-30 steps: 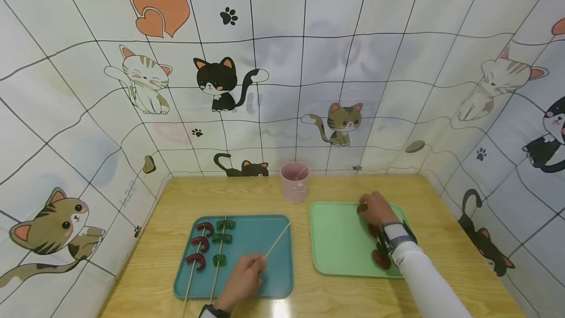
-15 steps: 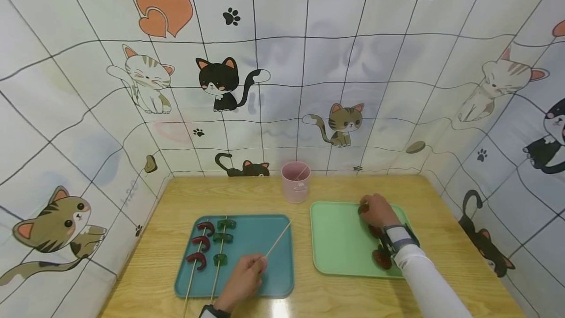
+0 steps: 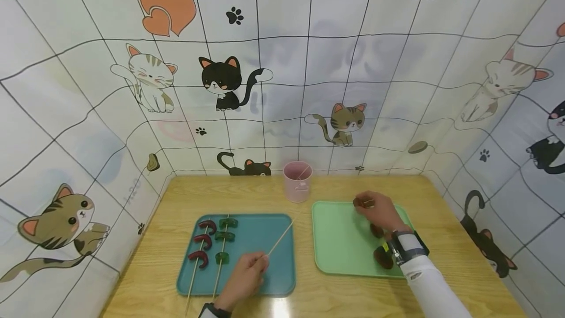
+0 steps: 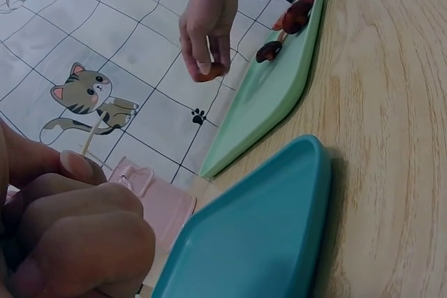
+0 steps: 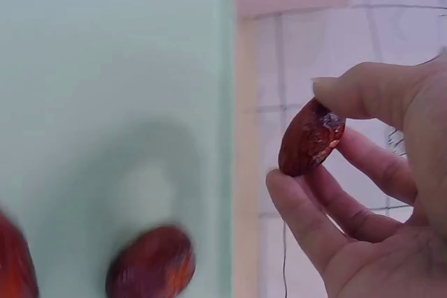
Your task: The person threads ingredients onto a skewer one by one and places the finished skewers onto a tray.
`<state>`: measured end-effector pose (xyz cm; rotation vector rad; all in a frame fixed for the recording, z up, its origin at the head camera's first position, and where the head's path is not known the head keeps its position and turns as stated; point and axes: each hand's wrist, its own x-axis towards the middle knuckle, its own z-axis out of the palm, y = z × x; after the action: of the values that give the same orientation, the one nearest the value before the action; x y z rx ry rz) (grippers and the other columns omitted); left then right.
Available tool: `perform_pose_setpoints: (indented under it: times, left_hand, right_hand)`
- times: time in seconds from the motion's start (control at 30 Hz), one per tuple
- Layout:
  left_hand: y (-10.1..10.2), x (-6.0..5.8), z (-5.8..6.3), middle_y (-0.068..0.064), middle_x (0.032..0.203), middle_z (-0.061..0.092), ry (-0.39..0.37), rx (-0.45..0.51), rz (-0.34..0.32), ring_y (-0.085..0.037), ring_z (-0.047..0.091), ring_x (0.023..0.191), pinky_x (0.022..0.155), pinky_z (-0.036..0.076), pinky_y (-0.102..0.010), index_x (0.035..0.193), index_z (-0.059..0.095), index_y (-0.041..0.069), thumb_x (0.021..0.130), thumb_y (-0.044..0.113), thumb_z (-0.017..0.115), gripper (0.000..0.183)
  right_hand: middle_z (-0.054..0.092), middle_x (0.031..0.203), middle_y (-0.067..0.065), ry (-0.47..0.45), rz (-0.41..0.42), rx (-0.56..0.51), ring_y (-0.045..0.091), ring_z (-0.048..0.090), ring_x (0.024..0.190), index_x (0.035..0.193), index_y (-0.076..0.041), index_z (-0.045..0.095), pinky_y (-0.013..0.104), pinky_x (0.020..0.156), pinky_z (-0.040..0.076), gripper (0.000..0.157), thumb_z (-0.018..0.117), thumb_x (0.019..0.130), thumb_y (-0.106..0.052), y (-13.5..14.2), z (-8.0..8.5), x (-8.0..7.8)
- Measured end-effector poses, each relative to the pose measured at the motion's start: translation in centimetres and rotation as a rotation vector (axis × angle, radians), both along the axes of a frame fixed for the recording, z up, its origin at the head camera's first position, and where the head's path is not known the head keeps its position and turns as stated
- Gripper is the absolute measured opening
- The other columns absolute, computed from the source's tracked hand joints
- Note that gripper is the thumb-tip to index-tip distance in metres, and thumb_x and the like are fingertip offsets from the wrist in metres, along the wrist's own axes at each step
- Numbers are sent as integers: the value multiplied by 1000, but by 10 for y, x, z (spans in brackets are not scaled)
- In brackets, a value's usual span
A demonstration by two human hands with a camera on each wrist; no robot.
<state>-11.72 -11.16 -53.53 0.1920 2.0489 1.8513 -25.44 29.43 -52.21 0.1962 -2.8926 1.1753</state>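
Observation:
My left hand (image 3: 244,278) pinches a thin wooden skewer (image 3: 281,241) over the teal tray (image 3: 265,278), its tip pointing up and right. Two loaded skewers lie on that tray, one with red curved pieces (image 3: 202,241), the other with green pieces (image 3: 225,236). My right hand (image 3: 380,211) holds a glossy reddish-brown oval piece (image 5: 307,137) between thumb and fingertips, raised above the light green tray (image 3: 335,259). More brown pieces (image 3: 383,257) lie on that tray below my right wrist.
A pink cup (image 3: 296,188) with a thin stick inside stands at the back of the wooden table (image 3: 229,190), between and behind the trays. Cat-printed cloth walls (image 3: 282,63) close off the back and sides.
The right hand has lifted the brown piece off the green tray and moved slightly up. The left hand keeps its hold on the skewer, nearly unmoved. The view has shifted a little.

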Motion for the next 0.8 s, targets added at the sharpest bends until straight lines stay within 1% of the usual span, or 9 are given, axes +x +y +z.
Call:
perform_pose_setpoints:
  times: [0.17,0.3,0.47,0.5,0.57,0.67,0.7,0.8]
  left_hand:
    - [3,1,5,8,52,31,27,-30,-12,-6,28,41,40,26,-22,78,42,-5,108,21,47,40]
    - [4,2,9,8,53,32,48,-58,-28,-7,30,42,40,27,-22,79,44,-4,109,21,47,39]
    - [6,3,12,8,53,32,59,-70,-55,-7,29,42,41,27,-21,80,45,-4,109,21,46,39]
    - [6,3,12,8,53,32,60,-71,-60,-7,29,42,41,27,-21,80,46,-5,109,21,46,39]
    - [6,3,12,8,54,31,65,-70,-69,-7,29,43,41,27,-21,80,46,-5,109,21,46,39]
    - [7,3,12,8,55,31,74,-68,-82,-7,29,44,43,27,-21,80,46,-4,109,22,46,39]
    - [7,3,12,8,55,31,76,-66,-86,-7,29,44,43,26,-22,80,46,-5,109,22,45,40]
    - [8,3,12,8,55,31,85,-57,-99,-6,30,44,44,26,-22,79,46,-4,109,22,45,40]
  right_hand:
    - [70,128,8,-30,-19,-170,32,64,121,130,-16,66,44,96,52,39,74,96,-34,-10,10,13]
    - [69,131,10,-37,2,-279,29,65,120,133,-15,64,43,100,51,45,73,96,-39,-19,18,22]
    - [65,136,11,-106,48,-434,15,70,115,142,-13,57,30,100,53,54,68,98,-43,-29,23,33]
    - [64,138,12,-120,58,-474,13,70,115,143,-12,56,28,99,53,55,68,98,-43,-31,24,35]
    - [60,141,17,-145,85,-576,11,70,115,146,-8,53,27,99,54,58,67,99,-39,-36,23,39]
    - [55,143,21,-166,110,-740,12,70,116,146,-2,50,29,98,55,56,67,101,-31,-46,22,43]
    - [54,143,21,-168,121,-785,13,69,117,146,0,49,30,98,55,55,66,101,-28,-49,22,44]
    - [56,141,13,-173,166,-911,19,66,123,146,4,48,32,101,54,49,60,105,-20,-57,21,48]
